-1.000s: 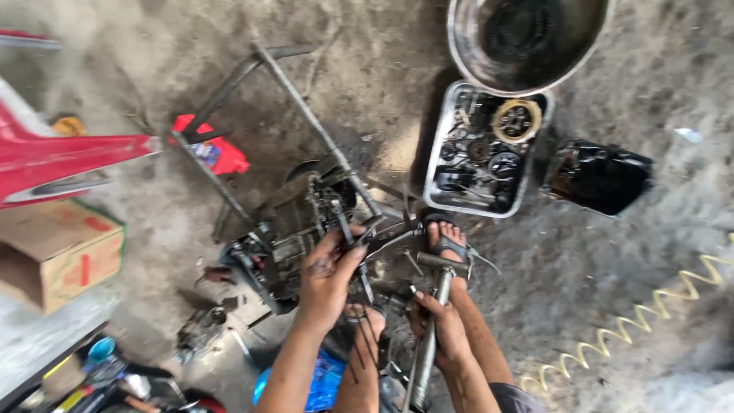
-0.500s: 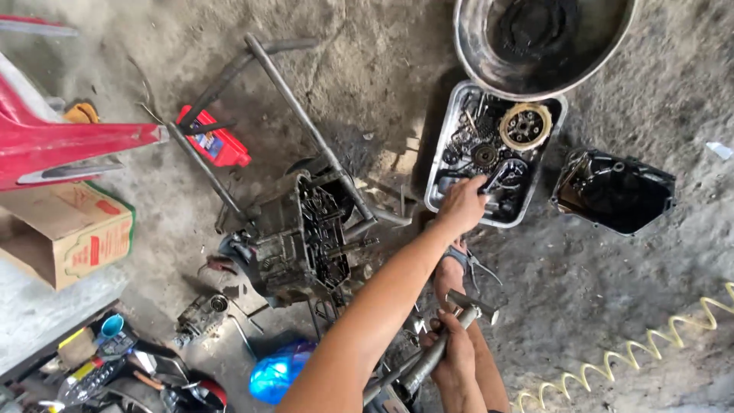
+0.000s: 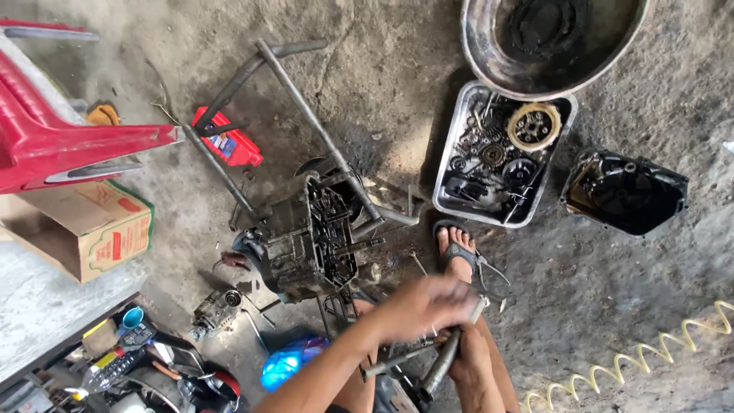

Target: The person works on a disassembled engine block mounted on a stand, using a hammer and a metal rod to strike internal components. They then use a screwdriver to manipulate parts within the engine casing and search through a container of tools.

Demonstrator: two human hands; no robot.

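Left hand [image 3: 424, 307] blurred, fingers curled over the top end of a long metal tool [image 3: 443, 359]; grip looks closed on it, though blur hides the fingertips. Right hand [image 3: 470, 359] lower, wrapped round the tool's shaft. Both hands together on the one tool, low in frame, just beside the sandalled foot [image 3: 456, 252].

Engine [image 3: 310, 237] sits on the floor just left of the hands, case open, gears showing, propped in a bent tube frame [image 3: 306, 107].

Handling, as I judge it: keep the lower hand firm as the anchor and let the upper hand guide; hold the shaft clear of the toes; oily metal slips, so a full-palm grip beats fingertips.

Floor: bare concrete [image 3: 612, 306], stained dark with oil, gritty. Parts tray [image 3: 451, 206] holds gears and a clutch piece, touching a big round basin [image 3: 489, 61] above. Black cover [image 3: 623, 191] lies apart to the right. Coiled yellow hose [image 3: 650, 359] at lower right. Red can [image 3: 229, 141], cardboard box [image 3: 84, 229], red plastic panel [image 3: 61, 145] at left; clutter of small tools at lower left.
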